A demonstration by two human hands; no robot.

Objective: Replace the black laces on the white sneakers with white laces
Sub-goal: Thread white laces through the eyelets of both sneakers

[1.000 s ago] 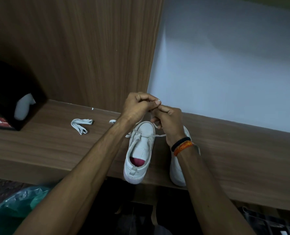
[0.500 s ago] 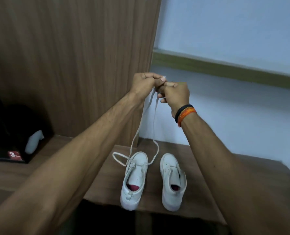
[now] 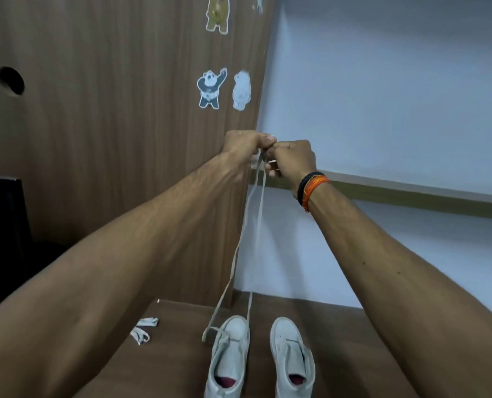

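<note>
Both ends of the white lace (image 3: 257, 225), limp and light, are pinched by left hand (image 3: 246, 145) and right hand (image 3: 292, 158); best gripped near the tips.

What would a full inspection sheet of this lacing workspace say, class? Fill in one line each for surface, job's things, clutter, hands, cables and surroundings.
Surface: brown wooden desk, sneakers standing on it.
Job's things: left sneaker has a white lace threaded near the toe, both ends pulled up taut; right sneaker shows no lace; a bundled spare lace lies to the left.
Clutter: nothing seen.
Hands: left hand and right hand are raised together, each pinching a lace end.
Cables: nothing seen.
Surroundings: wood panel with bear stickers and a round hole; pale wall to the right.
</note>
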